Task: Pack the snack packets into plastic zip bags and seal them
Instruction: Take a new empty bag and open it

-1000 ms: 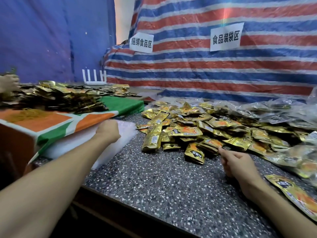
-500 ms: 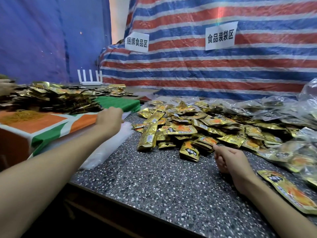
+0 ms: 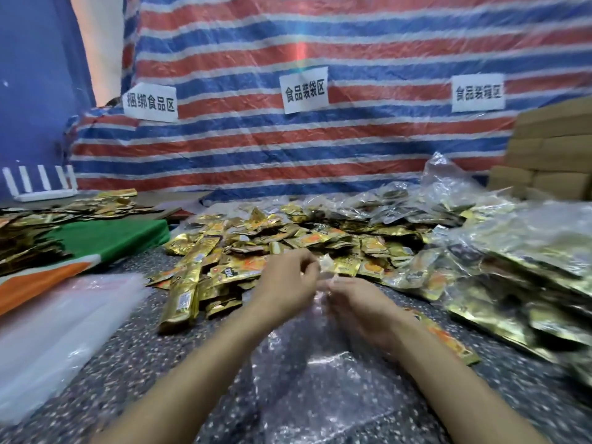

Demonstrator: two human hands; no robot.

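Observation:
An empty clear zip bag (image 3: 320,373) hangs and lies over the speckled table (image 3: 153,363) in front of me. My left hand (image 3: 288,283) and my right hand (image 3: 355,302) both pinch its top edge, close together. Just beyond my hands spreads a heap of gold snack packets (image 3: 272,245). One gold and orange packet (image 3: 448,341) lies right of my right wrist.
A stack of clear empty bags (image 3: 61,331) lies at the left, beside an orange and green cloth (image 3: 105,241) with more gold packets. Filled plastic bags (image 3: 519,277) are piled at the right. Cardboard boxes (image 3: 554,149) stand far right, against a striped tarp with paper signs.
My left hand left the bag stack and came to the centre with a clear bag. My right hand rose from the table to meet it. The camera turned right.

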